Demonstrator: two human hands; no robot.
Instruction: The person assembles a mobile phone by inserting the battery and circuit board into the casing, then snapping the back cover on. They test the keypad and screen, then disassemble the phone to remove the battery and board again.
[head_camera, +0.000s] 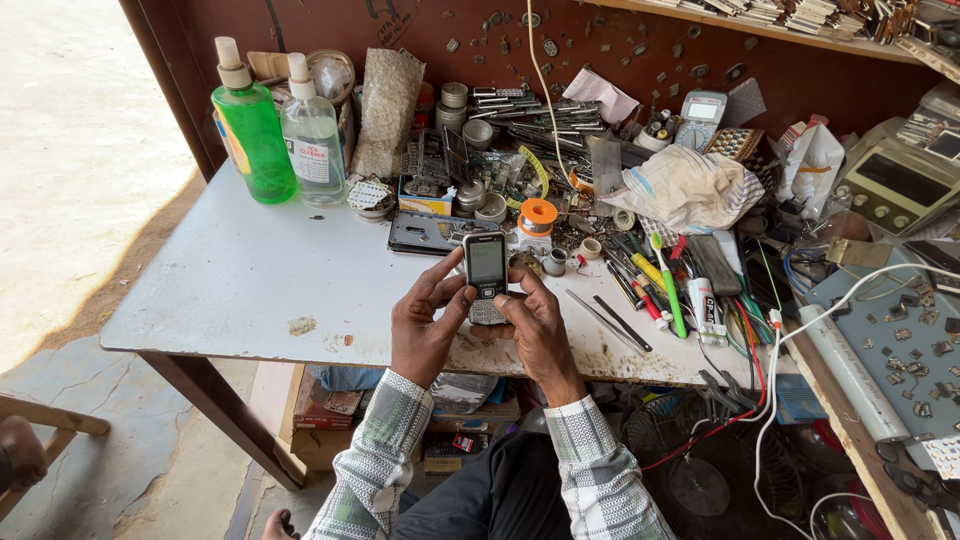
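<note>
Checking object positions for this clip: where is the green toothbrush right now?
In the head view, the green toothbrush lies on the white table, right of the right hand, among pens and tools beside a white tube.

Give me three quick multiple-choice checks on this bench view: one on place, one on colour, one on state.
1. Where is the phone?
A. Flat on the table
B. Held in both hands over the table's near edge
C. On the shelf

2. What colour is the liquid in the left bottle?
A. Green
B. Red
C. Blue

3. How is the phone held?
A. Face down
C. Folded shut
B. Upright, screen toward the camera, thumbs at the keypad

Answers:
1. B: the left hand and right hand grip it above the table edge.
2. A: the pump bottle beside the clear bottle is bright green.
3. B: screen and keypad face up, with both thumbs low on the phone.
</note>
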